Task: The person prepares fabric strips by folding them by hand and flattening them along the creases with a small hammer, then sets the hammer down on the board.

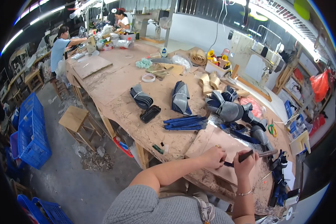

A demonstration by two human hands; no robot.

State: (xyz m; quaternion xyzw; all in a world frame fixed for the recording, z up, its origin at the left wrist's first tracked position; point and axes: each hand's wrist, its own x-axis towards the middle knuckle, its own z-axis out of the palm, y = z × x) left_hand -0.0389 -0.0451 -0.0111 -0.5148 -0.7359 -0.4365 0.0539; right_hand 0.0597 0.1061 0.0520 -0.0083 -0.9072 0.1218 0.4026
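Note:
My right hand (245,162) is closed around the dark handle of a hammer (268,153), whose metal head points right. Beside it, my left hand (215,157) is closed over the pale work board (209,141), near one end of a narrow dark strip (228,164). What its fingers pinch is too small to make out. Just beyond the board lies a stack of blue strips (185,123). Tied grey and blue bundles (180,98) stand farther back, and more grey pieces (227,110) are heaped to the right.
Green-handled scissors (272,129) and dark bundled pieces (280,183) lie at the right. A black tray (150,114) rests mid-table. Sewing machines (250,52) stand behind. A wooden stool (74,118) and blue crates (33,130) are on the left floor. Two people work at the far end.

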